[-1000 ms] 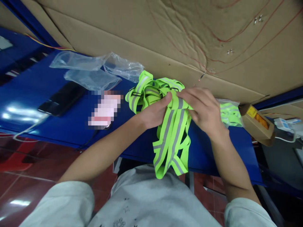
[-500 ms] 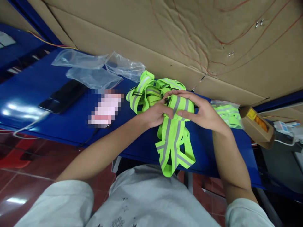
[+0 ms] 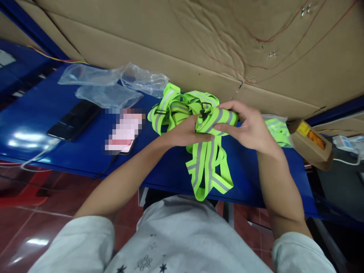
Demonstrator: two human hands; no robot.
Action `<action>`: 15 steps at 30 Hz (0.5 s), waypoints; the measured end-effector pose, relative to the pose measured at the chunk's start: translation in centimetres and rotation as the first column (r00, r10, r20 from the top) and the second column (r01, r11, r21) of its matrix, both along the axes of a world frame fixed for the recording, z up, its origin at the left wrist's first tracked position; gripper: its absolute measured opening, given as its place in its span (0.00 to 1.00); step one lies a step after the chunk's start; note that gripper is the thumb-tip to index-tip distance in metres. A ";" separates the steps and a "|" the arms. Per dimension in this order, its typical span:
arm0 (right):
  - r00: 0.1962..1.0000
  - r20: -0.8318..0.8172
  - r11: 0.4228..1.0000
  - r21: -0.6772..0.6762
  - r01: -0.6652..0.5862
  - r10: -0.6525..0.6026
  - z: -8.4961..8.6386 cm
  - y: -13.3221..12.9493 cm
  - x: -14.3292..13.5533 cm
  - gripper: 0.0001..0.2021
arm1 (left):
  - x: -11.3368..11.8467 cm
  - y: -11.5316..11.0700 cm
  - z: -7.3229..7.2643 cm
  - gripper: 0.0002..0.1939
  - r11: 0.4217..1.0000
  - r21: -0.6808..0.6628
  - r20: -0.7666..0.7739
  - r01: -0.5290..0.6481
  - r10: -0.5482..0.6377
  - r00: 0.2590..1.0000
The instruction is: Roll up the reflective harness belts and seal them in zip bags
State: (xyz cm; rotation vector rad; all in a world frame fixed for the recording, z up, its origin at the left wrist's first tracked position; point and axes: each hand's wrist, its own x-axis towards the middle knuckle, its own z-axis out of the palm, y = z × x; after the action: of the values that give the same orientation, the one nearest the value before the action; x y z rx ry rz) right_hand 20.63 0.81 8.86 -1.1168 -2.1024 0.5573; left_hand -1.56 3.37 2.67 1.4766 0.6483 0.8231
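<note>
A neon-yellow reflective strap harness (image 3: pixel 209 163) with grey stripes is partly folded into a bundle between my hands, and its loose loops hang toward the table's front edge. My left hand (image 3: pixel 186 132) cups the bundle from the left and below, its fingers under the folds. From the right, my right hand (image 3: pixel 250 127) grips the bundle with the thumb in front and the fingers behind. A black buckle shows at the bundle's upper left. Just behind lies a heap of similar reflective straps (image 3: pixel 170 104), partly hidden by my left hand.
On the blue table (image 3: pixel 159 167), clear plastic bags (image 3: pixel 109 94) lie at the back left. A black phone (image 3: pixel 74 119) and a pixelated pink item (image 3: pixel 125 131) are nearer. At the right are bagged straps (image 3: pixel 277 132) and a cardboard box (image 3: pixel 309 144). A cardboard wall (image 3: pixel 127 38) stands behind.
The folded bundle has turned in my hands, tilting up toward the right. My left hand has slid lower beneath it, and my right hand has shifted slightly right.
</note>
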 end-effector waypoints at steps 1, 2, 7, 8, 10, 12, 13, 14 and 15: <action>1.000 -0.025 1.000 -0.018 0.009 -0.009 0.1 0.0 0.4 0.22 | 0.0 -0.2 0.1 0.25 0.999 -0.018 -0.008 0.027 -0.027 1.000; 0.999 -0.049 1.000 -0.022 0.019 -0.020 0.3 -0.1 0.6 0.22 | 0.1 -0.4 0.1 0.24 0.996 -0.073 0.025 0.054 -0.052 0.998; 0.993 -0.042 0.981 0.159 0.115 -0.110 0.7 -0.9 0.0 0.19 | 1.9 -1.7 -0.8 0.23 0.866 -0.449 0.407 0.221 -0.022 0.913; 0.993 -0.017 0.975 0.191 0.117 -0.116 0.6 -1.0 -0.3 0.18 | 2.2 -1.9 -1.0 0.23 0.842 -0.486 0.435 0.236 -0.002 0.901; 0.994 0.033 0.965 0.245 0.095 -0.106 0.4 -1.2 -0.9 0.17 | 2.6 -2.0 -1.2 0.22 0.813 -0.533 0.441 0.234 0.030 0.897; 0.992 0.077 0.948 0.310 0.075 -0.104 0.3 -1.2 -1.0 0.17 | 2.5 -2.1 -1.2 0.23 0.813 -0.535 0.440 0.232 0.033 0.897; 0.988 0.106 0.937 0.342 0.068 -0.111 0.2 -1.2 -0.9 0.17 | 2.4 -2.1 -1.0 0.23 0.819 -0.520 0.448 0.242 0.020 0.894; 0.983 0.142 0.928 0.367 0.060 -0.120 0.1 -1.1 -0.8 0.17 | 2.3 -2.1 -0.8 0.24 0.827 -0.500 0.457 0.256 0.001 0.890; 0.975 0.179 0.921 0.385 0.053 -0.131 -0.1 -1.1 -0.8 0.16 | 2.2 -2.1 -0.6 0.26 0.837 -0.480 0.464 0.262 -0.011 0.886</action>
State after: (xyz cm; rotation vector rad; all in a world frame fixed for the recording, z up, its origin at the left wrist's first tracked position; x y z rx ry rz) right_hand 19.86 -0.25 8.77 -1.0715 -2.1918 -0.0166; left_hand 0.61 1.23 2.11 0.7737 0.3663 0.7517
